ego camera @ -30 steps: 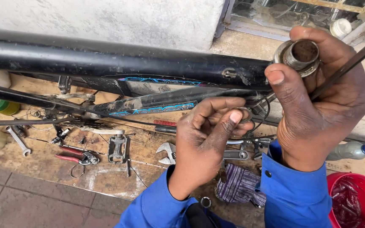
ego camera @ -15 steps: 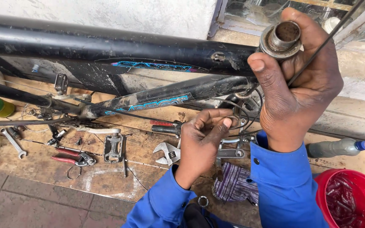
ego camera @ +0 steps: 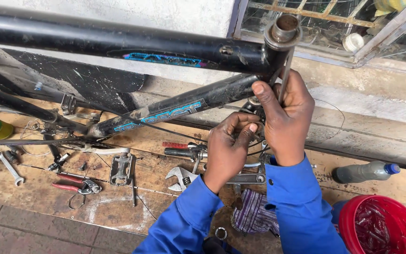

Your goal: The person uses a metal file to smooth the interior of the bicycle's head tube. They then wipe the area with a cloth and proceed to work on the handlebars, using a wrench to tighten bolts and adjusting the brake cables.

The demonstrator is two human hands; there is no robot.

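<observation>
Below both hands: worn wooden boards point(ego camera: 118, 207) strewn with tools. Left hand point(ego camera: 229, 148) pinches a small part, unclear what; right hand point(ego camera: 285, 113) grips bike frame point(ego camera: 175, 110).

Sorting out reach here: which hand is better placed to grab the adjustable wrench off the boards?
Left, probably. The left hand sits lower, nearly above the adjustable wrench, fingers pinched at some small part. The right hand is higher, gripping a thin rod by the head tube.

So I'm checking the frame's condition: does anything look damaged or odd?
Yes. The black bicycle frame is scuffed, its paint scratched along the down tube. Tools such as the adjustable wrench and red-handled pliers lie scattered beneath.
</observation>
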